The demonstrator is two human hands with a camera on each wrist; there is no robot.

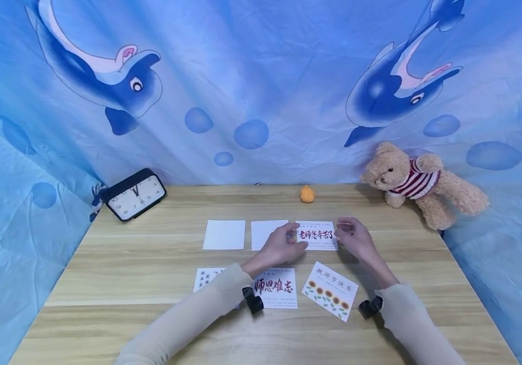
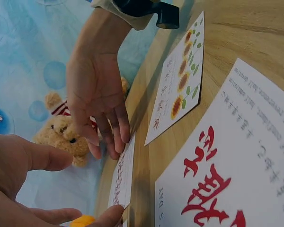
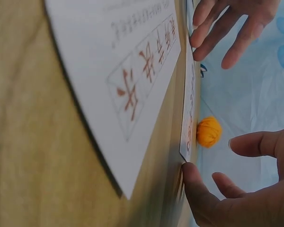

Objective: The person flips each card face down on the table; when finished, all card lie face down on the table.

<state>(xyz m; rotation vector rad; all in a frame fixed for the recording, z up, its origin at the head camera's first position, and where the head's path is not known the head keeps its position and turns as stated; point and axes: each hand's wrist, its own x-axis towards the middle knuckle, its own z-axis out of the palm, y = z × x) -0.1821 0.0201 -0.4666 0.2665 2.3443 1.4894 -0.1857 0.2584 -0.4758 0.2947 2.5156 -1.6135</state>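
A white card with red handwritten-style characters [image 1: 316, 235] lies flat at the right end of the back row. At its left edge is my left hand [image 1: 283, 244], fingers loosely bent and spread from the thumb. My right hand [image 1: 355, 238] is at the opposite edge, and in the right wrist view a fingertip [image 3: 191, 171] meets the card's corner. Neither hand is wrapped around anything. Nearer me, a sunflower card [image 1: 330, 291] lies at a slant. Beside it is another red-lettered card [image 1: 279, 288], partly covered by my left sleeve.
Two blank white cards [image 1: 224, 234] fill the rest of the back row, the second partly behind my left hand. A card with dark characters [image 1: 205, 278] sits under my left forearm. Along the back are a clock [image 1: 135, 195], a small orange object [image 1: 307, 194] and a teddy bear [image 1: 420, 182].
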